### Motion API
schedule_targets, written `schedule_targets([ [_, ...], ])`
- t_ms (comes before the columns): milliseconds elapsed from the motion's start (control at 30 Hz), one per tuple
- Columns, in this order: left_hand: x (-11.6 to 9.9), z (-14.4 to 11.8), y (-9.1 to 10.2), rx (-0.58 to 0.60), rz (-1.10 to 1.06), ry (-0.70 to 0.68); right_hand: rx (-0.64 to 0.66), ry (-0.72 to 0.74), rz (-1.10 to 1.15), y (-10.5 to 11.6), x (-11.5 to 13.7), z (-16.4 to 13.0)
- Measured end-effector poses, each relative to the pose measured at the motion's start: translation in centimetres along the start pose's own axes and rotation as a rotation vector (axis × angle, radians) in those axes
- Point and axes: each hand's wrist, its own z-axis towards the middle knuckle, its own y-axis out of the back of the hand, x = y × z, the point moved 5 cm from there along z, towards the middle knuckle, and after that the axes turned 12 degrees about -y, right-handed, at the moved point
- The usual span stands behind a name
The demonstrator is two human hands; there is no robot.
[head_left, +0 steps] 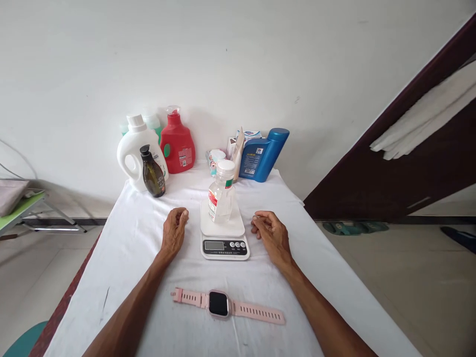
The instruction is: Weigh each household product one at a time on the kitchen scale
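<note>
Head view: a table (pixel 130 248) covered by a white cloth is seen from above, set against a white wall. A small white kitchen scale (pixel 224 238) is placed at the middle of the table, its display blank and facing the person. A clear plastic bottle (pixel 221 196) with a white cap and a red-and-green label is stood upright on the scale platform. The left hand (pixel 174 233) is rested on the cloth just beside the scale's left edge, fingers loosely curled, nothing gripped. The right hand (pixel 270 234) is laid just beside the scale's right edge, fingers curled in, nothing held; neither hand is seen touching the scale or bottle. A pink smartwatch (pixel 218 303) is laid flat with straps spread out, nearer the person, between the two forearms. At the far end, near the wall, a white detergent jug (pixel 134 151), a dark pump bottle (pixel 152 173) just in front of it, a red detergent bottle (pixel 177 144), a blue bottle (pixel 262 154) tilted to the right, and small boxes (pixel 238 144) are grouped. Green slippers (pixel 353 227) are seen on the floor at right.
</note>
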Motion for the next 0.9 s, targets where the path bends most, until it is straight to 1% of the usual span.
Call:
schedule_targets([
  [67,-0.1,0.0,0.0,0.000,0.006,-0.006,-0.011,0.032,0.034,0.2,1.3,-0.3],
  [133,0.0,0.1,0.0,0.004,0.016,-0.011,0.005,0.117,0.033,-0.1,3.7,-0.9],
  [167,0.1,0.1,0.0,0.010,0.019,-0.012,0.032,0.170,0.013,-0.6,5.2,-1.2],
  [233,0.3,0.2,-0.1,0.020,0.022,-0.009,0.120,0.261,-0.054,-2.5,8.0,-1.9],
  [300,0.5,0.3,-0.2,0.024,0.024,-0.007,0.171,0.310,-0.144,-4.7,10.0,-2.2],
  [400,0.6,0.3,-0.3,0.023,0.030,-0.006,0.147,0.317,-0.217,-7.4,11.3,-2.0],
  [500,0.5,0.3,-0.2,0.017,0.030,-0.019,0.082,0.297,-0.241,-8.7,11.2,-1.8],
  [600,0.2,0.3,-0.2,0.006,0.036,-0.040,0.031,0.276,-0.213,-8.2,10.9,-1.5],
  [700,0.1,0.4,-0.2,0.005,0.031,-0.045,-0.039,0.231,-0.153,-6.2,10.9,-0.2],
  [833,0.1,0.3,-0.3,-0.003,0.004,-0.043,-0.265,0.227,-0.164,-2.5,11.4,3.8],
  [900,0.3,0.2,-0.5,-0.012,-0.010,-0.043,-0.347,0.193,-0.211,-1.3,11.2,6.4],
])
